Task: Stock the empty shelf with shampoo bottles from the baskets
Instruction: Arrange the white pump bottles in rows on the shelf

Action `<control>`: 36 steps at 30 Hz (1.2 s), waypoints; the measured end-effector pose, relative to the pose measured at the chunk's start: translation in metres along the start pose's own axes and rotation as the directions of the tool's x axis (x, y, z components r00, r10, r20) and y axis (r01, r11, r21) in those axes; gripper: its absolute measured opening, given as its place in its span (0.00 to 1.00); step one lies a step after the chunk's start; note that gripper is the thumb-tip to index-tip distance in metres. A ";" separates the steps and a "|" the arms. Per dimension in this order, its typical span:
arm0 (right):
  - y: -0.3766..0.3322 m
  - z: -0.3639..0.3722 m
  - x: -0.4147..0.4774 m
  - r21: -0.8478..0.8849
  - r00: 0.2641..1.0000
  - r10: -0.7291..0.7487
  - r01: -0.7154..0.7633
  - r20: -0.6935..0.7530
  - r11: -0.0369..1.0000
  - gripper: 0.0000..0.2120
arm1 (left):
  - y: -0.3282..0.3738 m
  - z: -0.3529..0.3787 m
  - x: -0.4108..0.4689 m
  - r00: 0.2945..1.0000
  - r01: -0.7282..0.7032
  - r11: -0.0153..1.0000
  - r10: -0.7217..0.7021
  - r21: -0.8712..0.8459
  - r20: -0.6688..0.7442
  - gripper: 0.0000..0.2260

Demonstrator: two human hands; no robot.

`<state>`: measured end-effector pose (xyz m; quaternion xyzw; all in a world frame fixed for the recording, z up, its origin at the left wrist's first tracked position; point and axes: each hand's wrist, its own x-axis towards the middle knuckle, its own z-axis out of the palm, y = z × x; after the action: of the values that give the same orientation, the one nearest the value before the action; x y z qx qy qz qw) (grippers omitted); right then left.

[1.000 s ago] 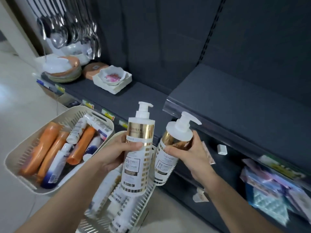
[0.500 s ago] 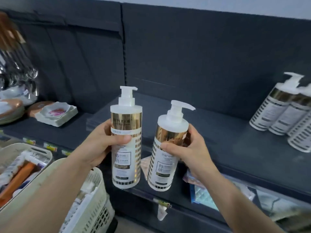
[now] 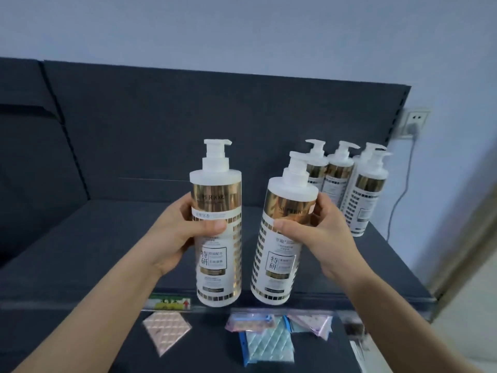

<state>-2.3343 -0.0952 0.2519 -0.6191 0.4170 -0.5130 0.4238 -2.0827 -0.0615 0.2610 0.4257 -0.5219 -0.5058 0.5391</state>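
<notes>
Left hand: your left hand (image 3: 183, 232) is wrapped around the left bottle (image 3: 217, 227), thumb across the front just under the gold band, fingers behind it.
Left bottle: upright, white with a gold band and a white pump, held in the air over the front edge of the shelf (image 3: 94, 238), not resting on it.
Right hand: your right hand (image 3: 326, 232) is closed on the right bottle (image 3: 282, 232), thumb on the front at the foot of the gold band, fingers curled round its right side.
Right bottle: same kind, tilted with its pump leaning right, also off the shelf and over the front edge; near the left bottle, but the two do not touch.
Stocked bottles: a group of the same bottles (image 3: 368, 189) stands upright at the shelf's back right corner, against the back panel, behind your right hand. How many there are, you cannot tell for sure, since they overlap.
Shelf: dark, its left and middle bare; a green price tag (image 3: 169, 304) sits on the front edge below the left bottle.
Lower shelf: quilted packets (image 3: 269, 343), pink and blue, lie under the front edge.
Wall: a socket (image 3: 414, 122) with a cable is past the shelf's right end.
</notes>
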 end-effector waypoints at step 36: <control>0.089 -0.142 0.139 -0.276 0.989 0.040 -0.078 -0.140 0.958 0.31 | -0.093 0.144 0.225 0.990 0.109 0.988 -0.118 0.113 0.074 0.30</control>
<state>-2.4646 -0.2674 0.2228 -0.6247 0.5310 -0.4759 0.3183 -2.2479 -0.2861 0.2128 0.4628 -0.5446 -0.5233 0.4641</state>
